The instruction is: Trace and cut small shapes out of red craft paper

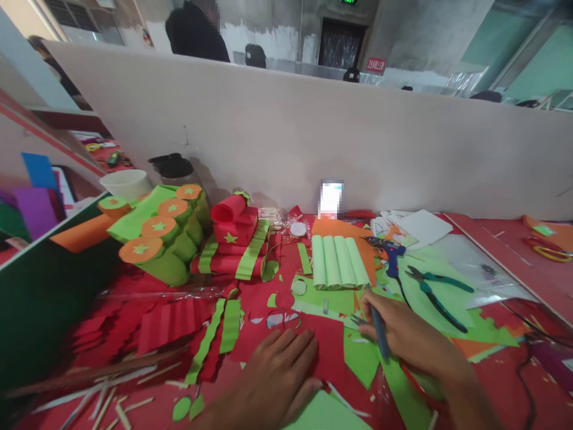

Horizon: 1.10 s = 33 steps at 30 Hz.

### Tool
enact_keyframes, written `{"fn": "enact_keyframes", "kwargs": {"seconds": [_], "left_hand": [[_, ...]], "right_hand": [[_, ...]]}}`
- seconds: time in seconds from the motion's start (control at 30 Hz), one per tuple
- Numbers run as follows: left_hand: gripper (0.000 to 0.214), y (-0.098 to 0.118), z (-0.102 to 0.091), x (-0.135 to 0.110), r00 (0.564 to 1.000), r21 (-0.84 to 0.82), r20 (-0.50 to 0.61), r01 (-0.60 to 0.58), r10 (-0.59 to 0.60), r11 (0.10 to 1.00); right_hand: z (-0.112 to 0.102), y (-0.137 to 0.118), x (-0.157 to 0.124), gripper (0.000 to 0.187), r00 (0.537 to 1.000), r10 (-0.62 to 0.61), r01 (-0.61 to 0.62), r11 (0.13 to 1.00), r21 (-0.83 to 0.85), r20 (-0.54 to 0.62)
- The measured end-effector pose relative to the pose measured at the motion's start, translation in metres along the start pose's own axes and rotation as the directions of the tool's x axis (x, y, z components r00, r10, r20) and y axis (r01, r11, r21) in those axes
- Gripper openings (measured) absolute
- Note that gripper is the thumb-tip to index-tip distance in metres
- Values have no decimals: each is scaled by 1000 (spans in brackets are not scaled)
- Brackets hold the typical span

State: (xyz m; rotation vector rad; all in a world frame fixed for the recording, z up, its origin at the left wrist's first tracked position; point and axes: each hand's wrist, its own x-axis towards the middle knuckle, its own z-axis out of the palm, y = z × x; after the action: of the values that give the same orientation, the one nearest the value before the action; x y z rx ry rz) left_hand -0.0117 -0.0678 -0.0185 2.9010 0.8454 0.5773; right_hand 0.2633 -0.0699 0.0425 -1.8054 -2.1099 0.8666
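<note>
My left hand (276,371) lies flat, fingers stretched out, on a red sheet of paper (324,346) at the table's near edge. My right hand (405,334) is closed round a blue pen-like tool (379,335), its tip down near the red sheet and a green paper piece (360,358). Just beyond my hands lie a cut red circle (285,298) and a row of pale green paper rolls (339,263).
Green and orange star-topped paper cylinders (161,236) and a red and green paper stack (235,242) stand at the left. A blue glue gun (391,254) and pliers (436,292) lie to the right. Paper scraps and strips cover the table. A partition wall (313,131) runs behind.
</note>
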Motion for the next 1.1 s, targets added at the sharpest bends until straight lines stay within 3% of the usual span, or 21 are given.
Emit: {"fn": "enact_keyframes", "kwargs": {"seconds": [0.07,0.2,0.33,0.47,0.7,0.83,0.93,1.1], "left_hand": [[40,0,0,0,1000,-13,-12,-2,1,1000],[39,0,0,2,1000,-48,7,-3,3,999],[40,-1,-1,2,999,-43,40,0,1,999],[40,-2,-2,2,999,-49,39,12,-10,999],[41,-2,-4,3,997,-70,66,42,-37,997],[38,-3,-2,2,998,-84,62,36,-31,996],[38,-4,0,2,998,-89,56,30,-25,996],[40,-6,0,4,996,-100,77,55,-47,994]], "right_hand": [[4,-3,2,15,999,1,5,991,137,-50],[29,-18,11,38,1000,-11,20,924,381,-27],[55,-29,25,34,986,-74,125,923,365,-151],[71,-22,32,22,992,42,15,902,431,-123],[72,-12,31,20,992,23,24,931,364,-125],[66,-4,30,23,981,39,19,956,292,-192],[64,1,29,25,971,48,36,938,345,-233],[72,-1,27,23,989,62,8,881,474,-131]]}}
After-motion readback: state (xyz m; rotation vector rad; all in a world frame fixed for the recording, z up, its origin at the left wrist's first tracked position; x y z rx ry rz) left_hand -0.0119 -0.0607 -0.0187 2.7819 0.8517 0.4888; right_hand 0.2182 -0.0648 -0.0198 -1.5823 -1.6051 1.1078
